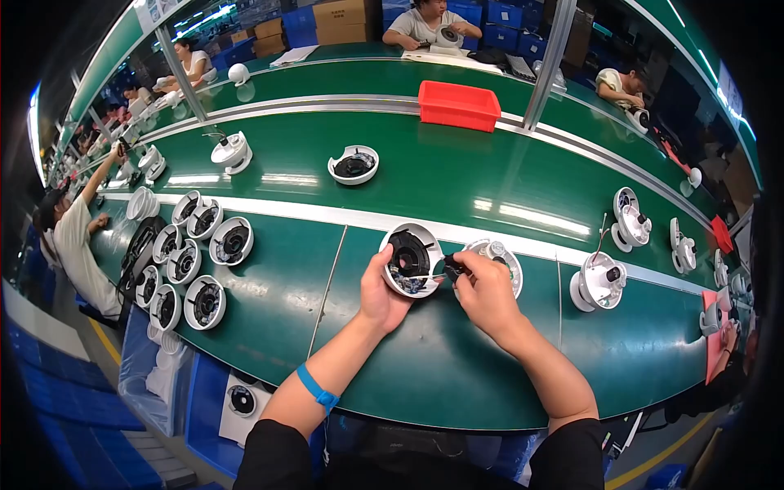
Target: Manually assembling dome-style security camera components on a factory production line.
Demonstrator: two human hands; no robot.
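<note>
At the near edge of the green workbench (pixel 457 367), both forearms come up from below, a blue wristband (pixel 317 390) on the left one. The left hand (pixel 381 290) is wrapped around the rim of a round white housing (pixel 411 260) with a dark interior, tilting it up off the bench toward the person. The right hand (pixel 485 290) is closed on a small dark-handled tool (pixel 452 266), probably a screwdriver, though it is too small to be sure; its thin tip reaches into the housing's open face. The step in hand looks like fastening or seating something inside the housing. The next move would call for keeping the tip steady in the cavity while the left hand holds the shell from turning.

Just beyond the right hand, touching or nearly touching it, lies a second round white part (pixel 496 255). Toward the bench's left end, a cluster of similar open housings (pixel 196 269) lies face up in rows. Toward its right end stands a domed white unit (pixel 599 282).

Past a pale strip running the length of the bench, on the conveyor belt (pixel 457 175), sit a half-open white shell (pixel 354 165), another white unit (pixel 232 152) further left, and one more on the right (pixel 630 220). At the far edge rests a red bin (pixel 458 105), with other people seated at work behind it and along the left side.
</note>
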